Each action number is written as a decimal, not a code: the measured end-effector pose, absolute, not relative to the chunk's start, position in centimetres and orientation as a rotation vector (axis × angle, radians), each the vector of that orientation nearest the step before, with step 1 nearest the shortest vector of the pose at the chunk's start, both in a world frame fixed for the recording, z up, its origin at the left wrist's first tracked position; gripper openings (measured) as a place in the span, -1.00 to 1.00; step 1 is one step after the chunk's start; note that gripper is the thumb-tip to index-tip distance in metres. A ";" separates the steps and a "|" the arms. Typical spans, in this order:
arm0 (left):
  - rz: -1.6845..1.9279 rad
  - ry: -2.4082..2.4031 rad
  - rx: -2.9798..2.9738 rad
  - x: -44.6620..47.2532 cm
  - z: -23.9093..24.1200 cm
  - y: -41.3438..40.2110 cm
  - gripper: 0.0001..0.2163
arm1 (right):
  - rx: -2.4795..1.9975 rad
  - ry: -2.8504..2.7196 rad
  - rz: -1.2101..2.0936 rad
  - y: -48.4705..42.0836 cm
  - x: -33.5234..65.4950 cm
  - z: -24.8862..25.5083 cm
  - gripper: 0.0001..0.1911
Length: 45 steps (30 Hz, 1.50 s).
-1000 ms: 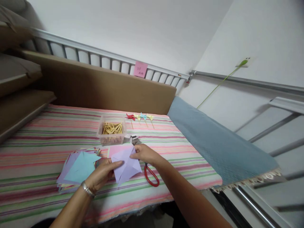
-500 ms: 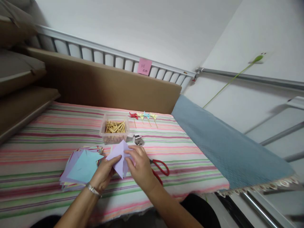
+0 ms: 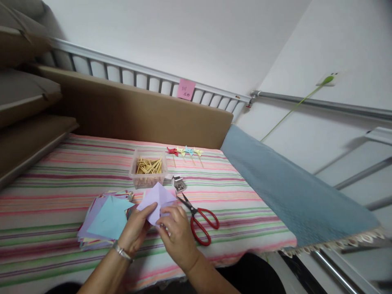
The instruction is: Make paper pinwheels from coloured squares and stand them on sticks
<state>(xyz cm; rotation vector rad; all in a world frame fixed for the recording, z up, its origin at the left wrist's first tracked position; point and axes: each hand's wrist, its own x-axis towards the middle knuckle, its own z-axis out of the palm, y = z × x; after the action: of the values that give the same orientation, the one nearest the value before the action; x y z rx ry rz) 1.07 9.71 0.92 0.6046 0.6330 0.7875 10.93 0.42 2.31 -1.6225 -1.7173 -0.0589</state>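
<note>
A lilac square of paper (image 3: 158, 198), creased and cut in from its corners, is in my left hand (image 3: 137, 226), the thumb pressed on its face near the middle. My right hand (image 3: 177, 232) pinches the paper's lower corner with thumb and fingers. Just right of that hand lie scissors (image 3: 199, 218) with red handles, their blades parted. On my left is a stack of coloured paper squares (image 3: 105, 218), a light blue one on top. A small open box of metal pins (image 3: 179, 184) sits beyond the paper.
A clear plastic tub (image 3: 149, 180) holds many short wooden sticks. Several small paper pinwheels on sticks (image 3: 185, 152) lie farther back. Brown board (image 3: 147, 112) stands along the back of the striped cloth (image 3: 245, 204), with wrapped packs (image 3: 30, 126) at the left.
My right hand has moved from the paper's right side down to its lower corner. The scissors' blades have come into view, and the paper has turned slightly.
</note>
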 end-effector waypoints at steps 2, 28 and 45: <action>0.795 0.624 0.605 1.0 0.9 9.7 -0.73 | -1.652 -1.666 0.001 0.6 10.8 2.7 -0.93; 0.752 0.673 0.722 1.0 1.0 9.4 -0.75 | -1.775 -1.111 0.433 3.5 12.0 1.9 -0.94; 0.671 0.855 0.870 0.7 1.2 9.7 -0.63 | -1.787 -1.190 0.243 2.8 13.6 3.7 -0.53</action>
<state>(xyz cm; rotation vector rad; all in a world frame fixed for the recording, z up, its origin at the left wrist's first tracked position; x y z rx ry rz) 0.73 9.72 1.16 0.8703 0.8546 0.6706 13.61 2.80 3.70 -1.7871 -1.1899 0.2429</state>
